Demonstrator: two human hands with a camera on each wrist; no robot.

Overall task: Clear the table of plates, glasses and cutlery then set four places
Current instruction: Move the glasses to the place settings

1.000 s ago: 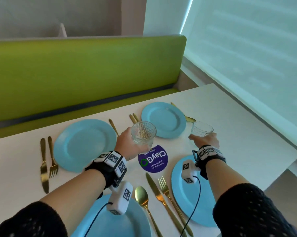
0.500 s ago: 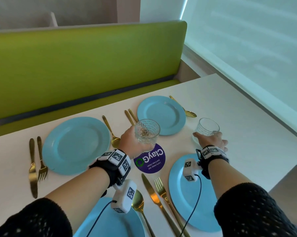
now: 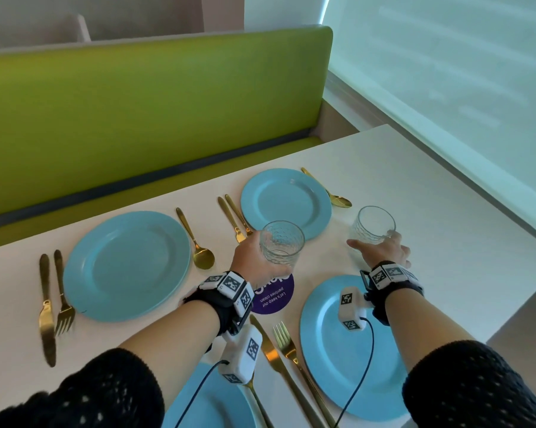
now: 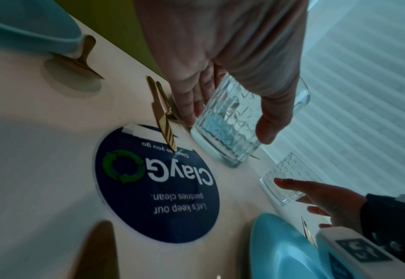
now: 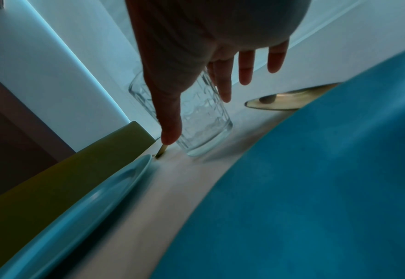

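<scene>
Presently both hands are placing glasses at the far places of the tabletop (image 3: 439, 193). The left hand (image 3: 254, 257) has its thumb and fingers wrapped round the left glass (image 3: 281, 245), a firm grip about the lower wall. In the left wrist view this glass (image 4: 230, 128) is tilted, and whether its base touches the tabletop cannot be told. It hangs at the near edge of the far right plate (image 3: 286, 201), just above the purple sticker (image 3: 272, 299) and close to the fork and knife (image 3: 234, 216) left of that plate.

The right hand (image 3: 384, 251) has released: the right wrist view shows its fingers (image 5: 222, 83) straight and spread, the thumb alongside the right glass (image 5: 196, 117), which stands upright on the tabletop between the far spoon (image 3: 331, 191) and the near right plate (image 3: 350, 350).

Recommendations, offered as judgement:
- Level the left glass before lowering; a tilted base may land on one edge and rock.
- Set it on bare surface beside the plate, not on the rim and not on the cutlery tips.
- Loosen the fingers only once the base sits flat.
- Draw the right hand straight back, so the thumb does not brush the standing glass.

Two glasses appear in view against four plates; the two near places seem to lack theirs.
</scene>
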